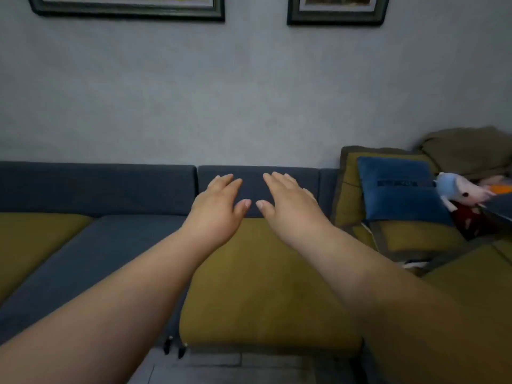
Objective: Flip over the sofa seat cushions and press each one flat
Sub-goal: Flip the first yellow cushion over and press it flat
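A mustard-yellow seat cushion [266,284] lies flat on the sofa straight ahead of me. To its left lies a blue seat cushion [105,253], and beyond that another mustard one [36,236]. My left hand [219,203] and my right hand [288,203] are stretched forward side by side, palms down, fingers straight, over the far end of the middle cushion and in front of the blue backrest [257,189]. Whether the palms touch the cushion I cannot tell. Neither hand holds anything.
At the right, a blue throw pillow [401,189] leans on an upright mustard cushion [352,187], with a white and blue plush toy [462,192] and a brown blanket [468,151] beside it. Another mustard cushion [468,289] sits lower right. Two framed pictures hang on the grey wall.
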Available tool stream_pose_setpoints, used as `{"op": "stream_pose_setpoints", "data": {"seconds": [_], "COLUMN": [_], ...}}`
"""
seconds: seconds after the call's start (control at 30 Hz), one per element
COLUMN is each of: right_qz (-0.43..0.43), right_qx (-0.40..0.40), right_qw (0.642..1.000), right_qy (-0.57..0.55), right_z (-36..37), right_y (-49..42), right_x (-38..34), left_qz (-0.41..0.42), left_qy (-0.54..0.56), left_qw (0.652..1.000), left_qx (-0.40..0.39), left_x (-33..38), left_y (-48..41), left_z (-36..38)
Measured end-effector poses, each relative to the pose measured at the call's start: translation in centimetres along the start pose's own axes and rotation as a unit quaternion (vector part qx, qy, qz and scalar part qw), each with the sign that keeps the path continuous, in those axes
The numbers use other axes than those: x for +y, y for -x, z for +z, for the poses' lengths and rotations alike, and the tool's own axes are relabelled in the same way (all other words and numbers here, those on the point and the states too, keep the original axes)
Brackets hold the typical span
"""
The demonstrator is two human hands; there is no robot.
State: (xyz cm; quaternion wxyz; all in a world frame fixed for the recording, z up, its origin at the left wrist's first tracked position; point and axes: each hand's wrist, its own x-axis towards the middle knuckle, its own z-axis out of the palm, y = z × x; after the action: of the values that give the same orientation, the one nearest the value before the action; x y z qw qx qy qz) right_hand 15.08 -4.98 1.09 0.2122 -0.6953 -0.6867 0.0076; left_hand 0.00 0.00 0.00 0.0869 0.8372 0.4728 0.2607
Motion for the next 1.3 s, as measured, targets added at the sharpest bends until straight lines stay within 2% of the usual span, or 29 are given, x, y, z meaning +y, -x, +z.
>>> {"op": "stream_pose_setpoints", "data": {"seconds": [0.27, 0.7, 0.83, 1.13, 1.3], "right_qz": [-0.001, 0.054, 0.068, 0.036, 0.037], "right_qx": [-0.054, -0.093, -0.134, -0.188, -0.218], "right_qw": [0.999, 0.994, 0.989, 0.981, 0.975], "right_qy": [0.001, 0.012, 0.011, 0.005, 0.010], "right_z": [4.4, 15.1, 18.9, 27.3, 33.0], "right_y": [-9.4, -26.2, -30.6, -41.5, -46.4], "right_x": [4.9, 9.3, 11.3, 17.3, 19.8], "left_qz": [-0.061, -0.052, -0.059, -0.126, -0.135], "left_qy": [-0.015, -0.029, -0.023, -0.036, -0.051], "left_qw": [0.998, 0.993, 0.989, 0.978, 0.973], "left_qx": [-0.027, -0.103, -0.133, -0.163, -0.181], "left_x": [-3.1, -15.0, -18.1, -24.3, -28.5], "left_y": [-8.2, -24.7, -28.8, -37.2, -40.8], "left_z": [5.7, 14.9, 18.1, 26.4, 31.8]}}
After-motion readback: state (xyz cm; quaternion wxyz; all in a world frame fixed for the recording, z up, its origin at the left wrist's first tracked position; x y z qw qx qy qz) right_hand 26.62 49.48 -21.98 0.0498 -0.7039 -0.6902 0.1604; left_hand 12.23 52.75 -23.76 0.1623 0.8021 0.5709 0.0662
